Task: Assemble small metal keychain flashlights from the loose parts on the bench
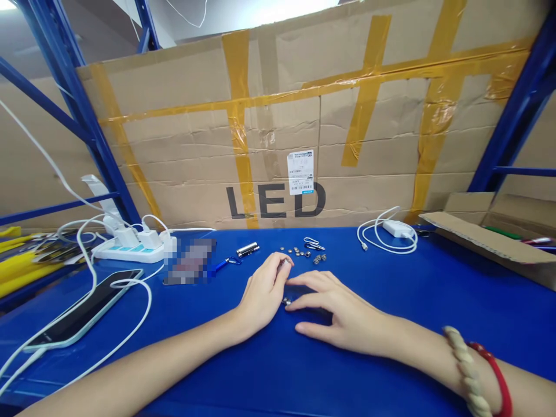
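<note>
**A:** Our left hand [264, 291] is curled, with thumb and forefinger pinched on a small silver piece [285, 263], low over the blue table [434, 301], about midway between its left and right edges.

**B:** Our right hand [336, 315] lies flat, palm down, fingers stretched out, and grips nothing. Its forefinger tip sits right at a second metal bit [286, 301], which lies on the table between our two hands.

**A:** We judge these pieces hard, very light and smooth, so they are likely slippery. They won't bend or crush, but they could easily roll or skid off.

**B:** Then we'd take them by the rim, between the pads of thumb and forefinger. One lying flat probably needs a nail under its edge, or tipping up.

**A:** We see more loose discs [302, 252] beyond our hands, toward the back edge, with a wire clip [313, 243] just beside them.

**B:** A silver cylinder [247, 249] lies to their left. It looks stiff and easy to take around its barrel.

**A:** We see a phone [87, 313] near the front left corner and a power strip [130, 250] near the back left. A white charger [396, 227] lies toward the back right, and a cardboard box [486, 240] sits at the right edge.
</note>
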Demonstrator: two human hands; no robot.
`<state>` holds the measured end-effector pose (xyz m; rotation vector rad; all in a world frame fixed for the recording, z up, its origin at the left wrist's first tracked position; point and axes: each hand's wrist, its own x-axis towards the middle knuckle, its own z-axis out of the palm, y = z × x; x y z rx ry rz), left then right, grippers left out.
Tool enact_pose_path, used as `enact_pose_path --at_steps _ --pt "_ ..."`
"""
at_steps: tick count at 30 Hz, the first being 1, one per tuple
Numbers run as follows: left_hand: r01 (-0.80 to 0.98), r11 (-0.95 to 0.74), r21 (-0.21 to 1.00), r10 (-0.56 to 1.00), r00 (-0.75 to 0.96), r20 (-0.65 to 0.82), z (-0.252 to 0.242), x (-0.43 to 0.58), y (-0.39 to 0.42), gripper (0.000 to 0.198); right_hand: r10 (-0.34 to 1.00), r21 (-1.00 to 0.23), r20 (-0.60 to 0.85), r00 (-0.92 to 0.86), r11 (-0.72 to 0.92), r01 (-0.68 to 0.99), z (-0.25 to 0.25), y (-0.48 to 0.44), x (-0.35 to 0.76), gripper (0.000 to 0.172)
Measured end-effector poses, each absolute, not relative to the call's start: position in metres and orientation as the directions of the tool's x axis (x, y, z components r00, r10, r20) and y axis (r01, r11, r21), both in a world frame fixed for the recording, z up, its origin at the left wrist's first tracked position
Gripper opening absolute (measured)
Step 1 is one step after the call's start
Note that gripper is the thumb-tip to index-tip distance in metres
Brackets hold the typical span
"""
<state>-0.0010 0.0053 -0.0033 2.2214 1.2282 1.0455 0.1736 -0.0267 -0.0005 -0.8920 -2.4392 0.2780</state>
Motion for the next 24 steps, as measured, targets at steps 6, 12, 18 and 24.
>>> enact_pose_path --at_steps 6,12,18,24 --pt "0.532 -0.559 0.636 0.829 0.354 0.433 -0.0036 -0.0011 0.0049 0.019 0.654 -0.361 0.3 -0.695 0.752 0.552 0.0003 -0.0289 0.1744 0.033" --pt "0.534 -0.569 0.625 0.822 0.368 0.434 -0.0025 -0.0012 0.0026 0.02 0.642 -0.382 0.304 -0.704 0.759 0.527 0.0036 -0.0304 0.1734 0.031" --pt "0.534 -0.572 0.623 0.82 0.371 0.436 -0.0019 -0.0013 0.0027 0.019 0.644 -0.39 0.324 -0.693 0.758 0.522 0.0043 -0.03 0.1734 0.03" --pt "0.537 -0.571 0.621 0.821 0.369 0.435 -0.0023 -0.0014 0.0031 0.019 0.654 -0.363 0.334 -0.678 0.753 0.548 0.0035 -0.0285 0.1731 0.028"
